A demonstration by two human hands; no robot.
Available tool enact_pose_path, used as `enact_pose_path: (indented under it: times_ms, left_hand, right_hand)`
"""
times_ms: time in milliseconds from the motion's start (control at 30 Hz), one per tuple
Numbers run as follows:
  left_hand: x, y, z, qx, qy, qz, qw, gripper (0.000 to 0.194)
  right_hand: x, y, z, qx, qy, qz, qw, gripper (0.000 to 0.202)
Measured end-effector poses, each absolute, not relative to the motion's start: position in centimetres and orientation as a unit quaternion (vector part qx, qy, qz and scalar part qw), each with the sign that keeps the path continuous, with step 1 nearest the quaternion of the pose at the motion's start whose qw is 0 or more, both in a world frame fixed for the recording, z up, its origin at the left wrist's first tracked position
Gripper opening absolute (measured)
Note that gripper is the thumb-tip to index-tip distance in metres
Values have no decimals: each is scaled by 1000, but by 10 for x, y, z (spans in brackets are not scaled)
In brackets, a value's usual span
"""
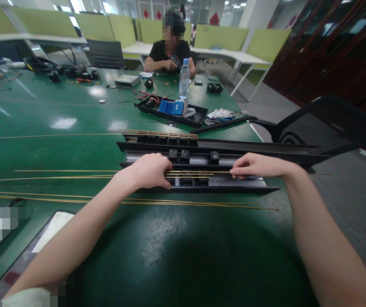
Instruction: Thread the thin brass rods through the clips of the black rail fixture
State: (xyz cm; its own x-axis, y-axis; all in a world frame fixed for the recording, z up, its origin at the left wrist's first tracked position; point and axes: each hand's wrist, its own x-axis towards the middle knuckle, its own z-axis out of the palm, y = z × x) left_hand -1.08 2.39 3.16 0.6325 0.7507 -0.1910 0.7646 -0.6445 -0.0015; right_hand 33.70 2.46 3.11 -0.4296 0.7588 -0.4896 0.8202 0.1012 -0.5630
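Note:
Several thin brass-coloured rods (196, 172) run across the nearest long black channel (208, 189), over small black blocks (202, 181) inside it. My right hand (248, 166) pinches one rod between thumb and fingertips above the channel's right part. Toward the channel's left end, my left hand (149, 171) is curled over the rods, thumb low and fingers bent. Its grip hides whatever lies inside; a block and the rods are right at its fingertips. The middle channel (237, 158) behind holds three more black blocks, one (214, 157) apart from the pair.
Loose rods (202, 204) lie in front of the channels. Behind stand another channel (250, 145), a black tray (198, 115) with blue parts, gloves (219, 116) and a water bottle (184, 79). A person (170, 51) sits across the green table (83, 102). A black chair (336, 123) is at right.

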Motion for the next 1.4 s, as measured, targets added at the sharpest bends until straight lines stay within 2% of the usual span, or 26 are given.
enact_pose_path:
  times_ms: [667,933,1400]
  left_hand:
    - [-12,25,31,901,422,-94,39,46]
    - [-12,24,32,898,427,-96,46,48]
    - [-15,24,31,900,424,-91,43,46]
  right_hand:
    - [350,26,31,537,733,-415,45,43]
    - [360,25,34,547,722,-421,42,48]
    - [394,27,34,577,692,-432,46,41]
